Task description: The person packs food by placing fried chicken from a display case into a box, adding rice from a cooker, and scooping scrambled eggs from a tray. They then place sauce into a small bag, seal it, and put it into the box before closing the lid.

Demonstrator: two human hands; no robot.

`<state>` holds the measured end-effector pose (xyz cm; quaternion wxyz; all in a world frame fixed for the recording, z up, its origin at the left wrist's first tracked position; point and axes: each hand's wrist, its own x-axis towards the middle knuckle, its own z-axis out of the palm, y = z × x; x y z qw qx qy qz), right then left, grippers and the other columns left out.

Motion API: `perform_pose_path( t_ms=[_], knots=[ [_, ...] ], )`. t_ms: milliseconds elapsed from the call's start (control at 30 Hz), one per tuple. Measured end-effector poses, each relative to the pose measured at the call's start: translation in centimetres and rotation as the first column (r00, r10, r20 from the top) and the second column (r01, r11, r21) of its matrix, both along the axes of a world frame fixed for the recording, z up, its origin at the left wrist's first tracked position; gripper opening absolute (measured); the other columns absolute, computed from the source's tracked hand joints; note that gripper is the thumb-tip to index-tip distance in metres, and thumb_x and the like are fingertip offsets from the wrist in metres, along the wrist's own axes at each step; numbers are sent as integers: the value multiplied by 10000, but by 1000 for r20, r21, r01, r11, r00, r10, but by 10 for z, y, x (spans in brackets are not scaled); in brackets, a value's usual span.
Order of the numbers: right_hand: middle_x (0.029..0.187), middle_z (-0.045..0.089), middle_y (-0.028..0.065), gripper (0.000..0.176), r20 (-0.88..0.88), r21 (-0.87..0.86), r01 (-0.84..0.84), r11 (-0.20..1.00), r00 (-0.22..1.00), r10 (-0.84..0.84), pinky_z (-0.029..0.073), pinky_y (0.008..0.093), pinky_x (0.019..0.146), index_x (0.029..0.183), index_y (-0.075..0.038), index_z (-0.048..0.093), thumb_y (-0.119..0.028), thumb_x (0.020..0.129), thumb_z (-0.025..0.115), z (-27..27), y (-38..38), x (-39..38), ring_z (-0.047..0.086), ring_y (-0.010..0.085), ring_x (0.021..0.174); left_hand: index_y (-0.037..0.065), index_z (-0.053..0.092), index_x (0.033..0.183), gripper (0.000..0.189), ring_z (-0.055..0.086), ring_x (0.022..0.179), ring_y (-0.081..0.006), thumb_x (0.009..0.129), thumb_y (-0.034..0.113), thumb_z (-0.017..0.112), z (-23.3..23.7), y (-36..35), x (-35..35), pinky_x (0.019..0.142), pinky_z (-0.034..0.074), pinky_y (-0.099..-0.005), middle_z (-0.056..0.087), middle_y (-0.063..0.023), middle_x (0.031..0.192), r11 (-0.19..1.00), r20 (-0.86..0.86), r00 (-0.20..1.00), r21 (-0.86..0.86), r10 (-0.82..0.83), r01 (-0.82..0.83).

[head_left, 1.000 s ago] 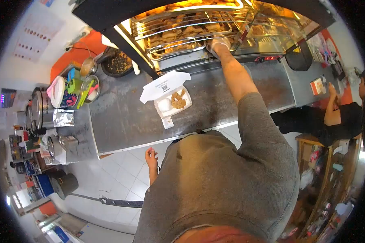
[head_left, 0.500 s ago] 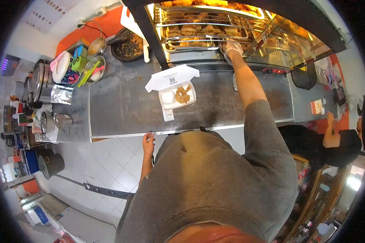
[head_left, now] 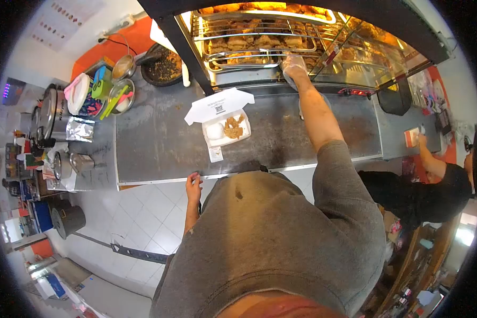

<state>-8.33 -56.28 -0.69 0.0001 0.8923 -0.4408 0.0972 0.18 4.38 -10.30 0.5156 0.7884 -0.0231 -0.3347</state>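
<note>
My right hand point(head_left: 294, 68), in a clear plastic glove, reaches into the lit glass food warmer point(head_left: 323, 87) at the lowest rack of fried chicken point(head_left: 241, 59). Its fingers are hidden by the glare and the glove. My left hand point(head_left: 194, 181) hangs bare at the front edge of the metal counter point(head_left: 159, 143), fingers loosely bent and holding nothing. Between the hands an open white takeaway box point(head_left: 229, 141) stands on the counter, lid point(head_left: 219, 106) tipped back. Inside are a white rounded mound point(head_left: 214, 131) and fried chicken pieces point(head_left: 233, 127). A small sachet point(head_left: 215, 153) lies against its front.
A dark stone mortar point(head_left: 164, 66) with brown crumbs stands left of the warmer. Bowls with green and pink utensils point(head_left: 114, 100), a foil packet point(head_left: 80, 129) and a large pot point(head_left: 50, 114) line the left side. To the right, a person point(head_left: 434, 180) in black touches a small box point(head_left: 411, 137).
My right hand has shifted slightly left and down at the warmer. The view has turned a little. The person at the right now reaches the small box. My left hand stays put.
</note>
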Motion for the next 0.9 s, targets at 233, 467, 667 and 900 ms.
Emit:
perform_pose_path(
  t_ms=[233, 467, 667, 900],
  knots=[
    [1079, 631, 159, 350, 124, 135, -35, 990, 992, 18, 474, 418, 867, 1038, -73, 638, -348, 872, 500, 15, -1, -8, 589, 330, 1024, 98, 562, 1139, 325, 610, 839, -159, 886, 299, 591, 11, -19, 3, 616, 479, -314, 577, -40, 1000, 999, 56, 998, -2, -34, 35],
    [929, 641, 166, 243, 364, -66, -63, 996, 928, 83, 468, 454, 789, 973, -81, 643, -271, 847, 560, -5, 14, -18, 595, 357, 913, 83, 556, 1151, 339, 614, 822, -160, 885, 290, 591, 3, -18, 0, 615, 483, -323, 587, -44, 995, 1000, 59, 998, -12, -25, 26],
    [953, 637, 159, 257, 570, -304, -95, 948, 779, 261, 467, 436, 812, 971, -66, 644, -274, 870, 532, 3, 35, -24, 587, 348, 926, 72, 554, 1155, 356, 620, 796, -163, 881, 294, 598, 9, -19, 4, 602, 483, -320, 599, -53, 1017, 998, 64, 996, 22, -55, 54],
    [998, 629, 159, 243, 345, -257, -87, 963, 922, 176, 471, 427, 838, 982, -52, 619, -248, 866, 535, 20, 41, -37, 585, 341, 946, 71, 564, 1128, 339, 615, 798, -156, 879, 297, 604, -2, -28, 14, 596, 472, -303, 611, -44, 978, 996, 55, 995, 20, -84, 83]
  ],
)
